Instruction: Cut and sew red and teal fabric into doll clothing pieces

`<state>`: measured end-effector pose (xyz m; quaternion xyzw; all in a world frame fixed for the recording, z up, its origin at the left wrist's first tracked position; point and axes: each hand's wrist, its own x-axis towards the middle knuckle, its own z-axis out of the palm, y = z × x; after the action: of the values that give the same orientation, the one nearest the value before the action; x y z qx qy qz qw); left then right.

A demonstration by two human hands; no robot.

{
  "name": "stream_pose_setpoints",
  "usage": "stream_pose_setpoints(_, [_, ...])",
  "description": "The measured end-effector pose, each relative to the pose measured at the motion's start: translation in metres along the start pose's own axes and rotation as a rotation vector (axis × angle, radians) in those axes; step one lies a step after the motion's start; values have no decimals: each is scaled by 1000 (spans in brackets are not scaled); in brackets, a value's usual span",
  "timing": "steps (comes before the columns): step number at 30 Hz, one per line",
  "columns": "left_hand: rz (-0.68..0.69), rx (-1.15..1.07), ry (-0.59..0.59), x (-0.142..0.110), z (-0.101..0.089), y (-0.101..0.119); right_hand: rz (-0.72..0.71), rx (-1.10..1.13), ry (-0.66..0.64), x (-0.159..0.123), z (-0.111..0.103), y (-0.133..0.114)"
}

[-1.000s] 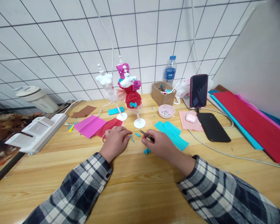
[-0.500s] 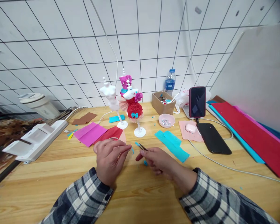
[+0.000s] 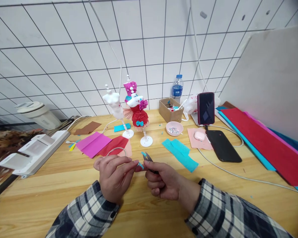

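Both hands are raised a little above the wooden table [image 3: 52, 185], close together. My left hand [image 3: 114, 177] pinches a small teal paper piece [image 3: 140, 165] between thumb and fingertips. My right hand [image 3: 162, 180] is closed around dark tweezers [image 3: 147, 158], whose tips point up and left, touching the teal piece. Behind the hands stands a small mannequin in a red paper dress [image 3: 139, 117] with a teal bow, beside a bare white mannequin [image 3: 113, 103] and a magenta-dressed one [image 3: 129, 88].
Pink [image 3: 93, 144], red [image 3: 114, 145] and teal paper sheets [image 3: 180, 152] lie on the table. A pink bead bowl [image 3: 174, 128], cardboard box [image 3: 171, 109], water bottle [image 3: 176, 88], two phones [image 3: 205, 107], earbud case [image 3: 199, 135], white cables and a power strip [image 3: 31, 150] surround them. Large paper sheets [image 3: 263, 145] lie right.
Both hands lifted off the table and drew toward me. The tweezers picked up a teal piece, and my left fingers now pinch it at the tweezer tips.
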<state>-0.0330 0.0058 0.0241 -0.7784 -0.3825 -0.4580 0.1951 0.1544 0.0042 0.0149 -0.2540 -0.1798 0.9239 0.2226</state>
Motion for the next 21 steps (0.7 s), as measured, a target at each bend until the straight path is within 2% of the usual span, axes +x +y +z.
stream_pose_setpoints(5, [-12, -2, 10, -1, 1, 1, -5, -47, 50, 1, 4, 5])
stream_pose_setpoints(11, [-31, -42, -1, 1, 2, 1, -109, -83, 108, 4, 6, 10])
stream_pose_setpoints(16, [-82, -67, -34, 0, 4, -1, -194, -121, 193, 4, 5, 7])
stream_pose_setpoints(21, [-126, -76, -85, -2, 6, -3, -231, -156, 192, 1, 5, 3])
